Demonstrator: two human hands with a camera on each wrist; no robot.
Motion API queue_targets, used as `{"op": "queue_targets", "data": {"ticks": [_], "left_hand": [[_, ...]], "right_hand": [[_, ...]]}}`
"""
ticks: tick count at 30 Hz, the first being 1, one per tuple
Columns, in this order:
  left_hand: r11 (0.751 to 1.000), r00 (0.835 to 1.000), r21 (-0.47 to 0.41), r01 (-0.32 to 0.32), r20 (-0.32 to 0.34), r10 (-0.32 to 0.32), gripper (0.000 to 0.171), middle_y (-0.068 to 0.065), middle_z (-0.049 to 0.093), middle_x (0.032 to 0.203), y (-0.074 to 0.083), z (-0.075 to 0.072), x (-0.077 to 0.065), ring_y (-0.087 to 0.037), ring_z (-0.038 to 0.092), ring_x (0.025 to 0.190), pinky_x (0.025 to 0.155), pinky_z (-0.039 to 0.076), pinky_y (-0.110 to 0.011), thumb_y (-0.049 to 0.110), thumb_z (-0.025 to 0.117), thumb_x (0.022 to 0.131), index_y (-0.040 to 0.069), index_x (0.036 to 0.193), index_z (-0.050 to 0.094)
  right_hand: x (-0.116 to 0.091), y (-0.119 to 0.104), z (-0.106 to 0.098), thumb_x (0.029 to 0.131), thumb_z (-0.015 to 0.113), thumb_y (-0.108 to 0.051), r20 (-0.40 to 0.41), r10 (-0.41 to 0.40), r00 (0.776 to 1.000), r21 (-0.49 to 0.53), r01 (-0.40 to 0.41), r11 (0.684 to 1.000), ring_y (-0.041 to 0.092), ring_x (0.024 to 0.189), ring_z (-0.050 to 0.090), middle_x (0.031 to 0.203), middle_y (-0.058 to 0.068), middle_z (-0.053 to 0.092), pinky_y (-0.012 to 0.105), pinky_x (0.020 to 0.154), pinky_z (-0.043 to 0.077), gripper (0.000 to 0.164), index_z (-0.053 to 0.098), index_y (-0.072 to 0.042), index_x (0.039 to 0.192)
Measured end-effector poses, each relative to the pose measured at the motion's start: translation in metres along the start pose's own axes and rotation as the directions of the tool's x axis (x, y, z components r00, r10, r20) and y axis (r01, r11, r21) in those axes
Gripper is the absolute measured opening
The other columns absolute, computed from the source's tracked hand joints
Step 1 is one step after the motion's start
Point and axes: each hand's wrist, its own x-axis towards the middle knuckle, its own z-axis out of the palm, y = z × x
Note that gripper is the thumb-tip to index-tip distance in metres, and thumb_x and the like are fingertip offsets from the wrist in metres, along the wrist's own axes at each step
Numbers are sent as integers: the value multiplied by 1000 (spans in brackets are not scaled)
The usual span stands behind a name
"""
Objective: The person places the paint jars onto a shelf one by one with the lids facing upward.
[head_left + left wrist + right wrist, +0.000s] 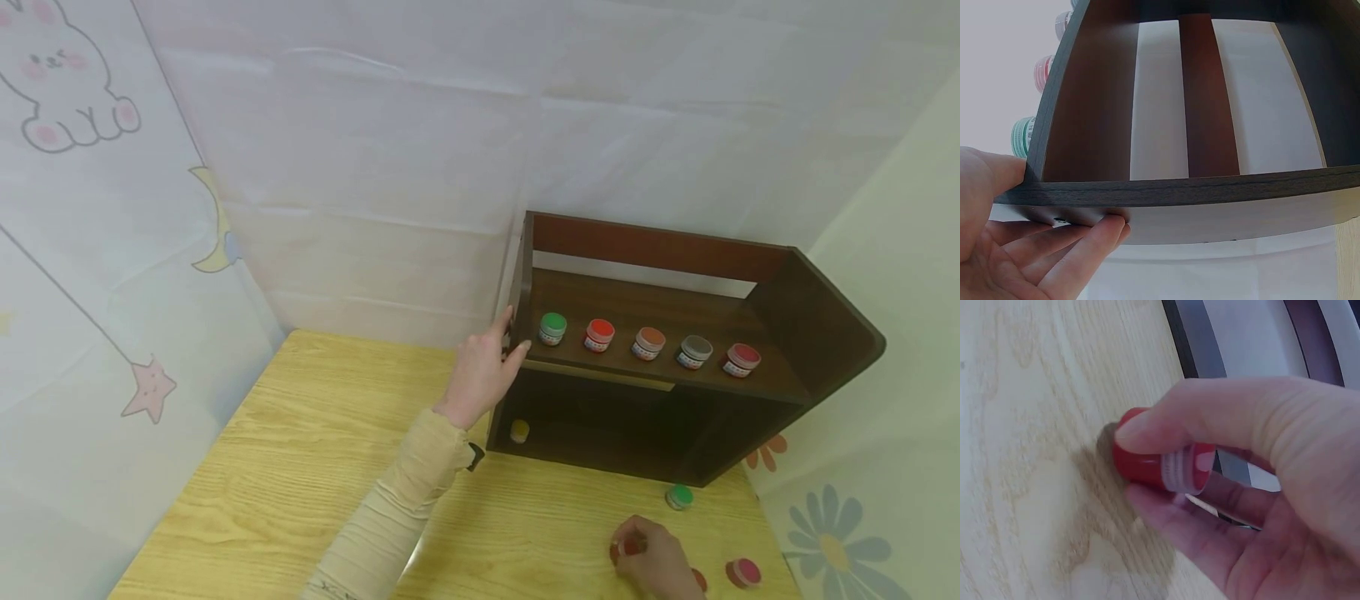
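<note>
My left hand [483, 371] holds the left side panel of a dark brown wooden shelf [645, 225]. In the left wrist view the thumb lies at the panel's front edge and the fingers press its outer face. Low over the table, my right hand [660, 562] pinches a small red paint jar [1144, 459] between thumb and fingers, the jar tipped on its side. On the upper board stand a green jar [552, 329], a bright red jar [599, 335], an orange-brown jar [648, 343], a grey jar [694, 352] and a dark pink jar [742, 360].
A yellow jar [519, 431] sits in the shelf's lower left corner. On the wooden table [300, 442], a green-lidded jar [679, 497] and a magenta jar [743, 572] are near my right hand, which partly hides another red jar [700, 579]. Printed cloth hangs behind and at both sides.
</note>
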Motion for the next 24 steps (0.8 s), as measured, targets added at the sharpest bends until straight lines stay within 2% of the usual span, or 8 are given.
{"op": "queue_targets", "data": {"ticks": [5, 10, 13, 19, 24], "left_hand": [[1000, 1000, -3, 2, 4, -2, 60, -23, 71, 113, 0, -1, 0, -12, 58, 55, 48, 46, -23, 25, 67, 101, -3, 150, 45], [1000, 1000, -16, 1, 5, -1, 60, -22, 72, 98, 0, 0, 0, -11, 54, 50, 45, 43, -23, 24, 67, 101, -3, 150, 45], [1000, 1000, -19, 0, 1, 0, 60, -22, 72, 98, 0, 0, 0, -10, 52, 48, 44, 42, -23, 24, 67, 101, -3, 150, 45], [1000, 1000, -18, 3, 1, -3, 60, -21, 72, 100, 0, 0, 0, -10, 50, 47, 43, 41, -23, 24, 67, 101, -3, 150, 46], [1000, 1000, -21, 0, -2, 0, 60, -23, 72, 105, 0, 0, 0, -11, 51, 48, 44, 42, -23, 24, 67, 101, -3, 150, 46]], "right_hand": [[1, -4, -4, 71, 80, 1, -42, -20, 999, 23, 20, 1000, 17, 83, 62, 89, -1, 65, 35, 71, 50, 26, 68, -13, 90], [2, -12, -7, 75, 81, 0, -64, -28, 998, 49, 31, 998, 21, 88, 66, 100, 4, 69, 37, 75, 52, 27, 72, -12, 98], [2, -16, -8, 77, 83, -1, -86, -48, 995, 67, 53, 996, 20, 86, 68, 103, 5, 70, 34, 72, 53, 28, 74, -11, 102], [2, -21, -9, 83, 82, -1, -125, -79, 989, 101, 92, 991, 16, 76, 62, 107, 9, 69, 28, 62, 50, 28, 74, -8, 109], [3, -27, -10, 84, 79, 1, -120, -110, 987, 116, 124, 986, 17, 79, 56, 115, 12, 66, 27, 65, 49, 32, 74, -6, 114]]}}
